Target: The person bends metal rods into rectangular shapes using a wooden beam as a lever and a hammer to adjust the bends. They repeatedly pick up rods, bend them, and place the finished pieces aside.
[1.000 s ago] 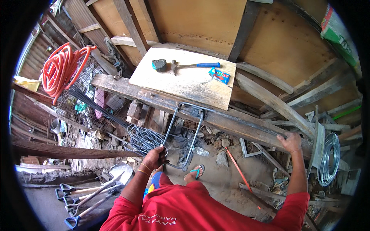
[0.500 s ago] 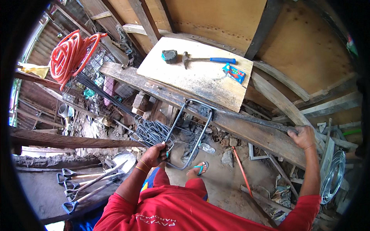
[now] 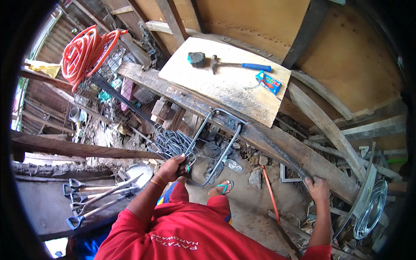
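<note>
My left hand (image 3: 174, 168) is closed on the near left side of a steel rod bent into a rectangular stirrup (image 3: 225, 151). The stirrup's far end rests on a thick wooden beam (image 3: 145, 83). My right hand (image 3: 318, 188) grips the near end of a long dark bar (image 3: 281, 150). That bar slants across the beam, its far end meeting the stirrup's far right corner. How the two join there is too small to make out. Below the beam, left of the stirrup, lies a heap of bent steel rods (image 3: 170, 141).
A plywood board (image 3: 184, 71) behind the beam holds a tape measure (image 3: 196, 59), a blue-handled hammer (image 3: 256, 66) and a blue packet (image 3: 269, 82). Red hose (image 3: 84, 56) hangs at far left. Several shovels (image 3: 97, 209) lie left; a wire coil (image 3: 368, 208) stands right.
My right hand has swung the dark bar's near end toward me and to the left. My left hand keeps its hold on the stirrup. The view has shifted slightly.
</note>
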Available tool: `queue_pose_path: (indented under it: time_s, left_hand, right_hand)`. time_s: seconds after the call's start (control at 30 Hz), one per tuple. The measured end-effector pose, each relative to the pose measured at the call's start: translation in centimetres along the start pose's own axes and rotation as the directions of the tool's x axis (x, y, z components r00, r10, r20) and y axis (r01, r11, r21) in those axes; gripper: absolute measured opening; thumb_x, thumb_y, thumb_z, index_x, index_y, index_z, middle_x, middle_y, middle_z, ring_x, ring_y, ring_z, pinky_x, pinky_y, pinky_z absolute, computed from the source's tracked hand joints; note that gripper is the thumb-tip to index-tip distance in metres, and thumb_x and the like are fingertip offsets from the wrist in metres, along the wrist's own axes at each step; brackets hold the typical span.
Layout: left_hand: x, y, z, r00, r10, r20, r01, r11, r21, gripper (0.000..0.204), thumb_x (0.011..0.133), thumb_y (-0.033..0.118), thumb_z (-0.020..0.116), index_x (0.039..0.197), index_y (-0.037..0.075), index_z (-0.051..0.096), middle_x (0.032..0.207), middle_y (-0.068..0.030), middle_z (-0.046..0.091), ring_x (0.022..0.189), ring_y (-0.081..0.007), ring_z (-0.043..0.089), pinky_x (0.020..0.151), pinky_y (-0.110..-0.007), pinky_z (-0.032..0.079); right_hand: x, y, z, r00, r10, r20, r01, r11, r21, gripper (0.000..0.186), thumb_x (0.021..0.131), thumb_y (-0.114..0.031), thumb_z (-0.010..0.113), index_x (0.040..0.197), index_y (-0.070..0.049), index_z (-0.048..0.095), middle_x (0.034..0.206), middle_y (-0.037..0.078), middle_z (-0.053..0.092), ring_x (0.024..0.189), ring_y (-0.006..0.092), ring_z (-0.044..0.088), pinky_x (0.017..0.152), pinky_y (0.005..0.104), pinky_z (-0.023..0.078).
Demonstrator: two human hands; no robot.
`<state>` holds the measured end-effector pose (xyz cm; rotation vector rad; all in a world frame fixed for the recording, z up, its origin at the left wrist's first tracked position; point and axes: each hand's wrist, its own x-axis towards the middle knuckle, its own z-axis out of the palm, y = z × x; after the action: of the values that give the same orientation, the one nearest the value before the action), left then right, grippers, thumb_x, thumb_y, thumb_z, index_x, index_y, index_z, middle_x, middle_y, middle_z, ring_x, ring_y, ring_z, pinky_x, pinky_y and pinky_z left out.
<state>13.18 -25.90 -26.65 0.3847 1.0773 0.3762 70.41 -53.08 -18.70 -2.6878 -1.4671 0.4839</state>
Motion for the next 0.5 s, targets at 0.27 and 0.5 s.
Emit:
queue_pose_path:
  time_s: [0.27, 0.5]
  left_hand:
    - [0.1, 0.1, 0.8, 0.999, 0.003, -0.041, -0.001, 0.999, 0.045, 0.029, 0.109, 0.030, 0.048, 0.090, 0.011, 0.057, 0.069, -0.0010, 0.056, 0.055, -0.0143, 0.052, 0.055, -0.030, 0.047]
    - [-0.8, 0.5, 1.7, 0.998, 0.022, -0.057, -0.016, 0.995, 0.100, 0.032, 0.110, 0.032, 0.046, 0.092, 0.009, 0.060, 0.068, -0.0018, 0.058, 0.055, -0.0148, 0.054, 0.056, -0.030, 0.048]
  right_hand:
    - [6.9, -0.6, -8.7, 0.950, -0.259, -0.175, 0.205, 0.938, -0.278, 0.058, 0.082, -0.061, 0.071, 0.073, -0.004, 0.071, 0.073, 0.025, 0.067, 0.076, 0.0463, 0.067, 0.068, 0.0538, 0.052]
    - [5.6, -2.8, -5.8, 0.994, -0.106, -0.032, 0.100, 0.984, -0.150, 0.060, 0.084, -0.062, 0.068, 0.078, -0.003, 0.070, 0.081, 0.028, 0.068, 0.081, 0.0486, 0.066, 0.072, 0.0575, 0.052]
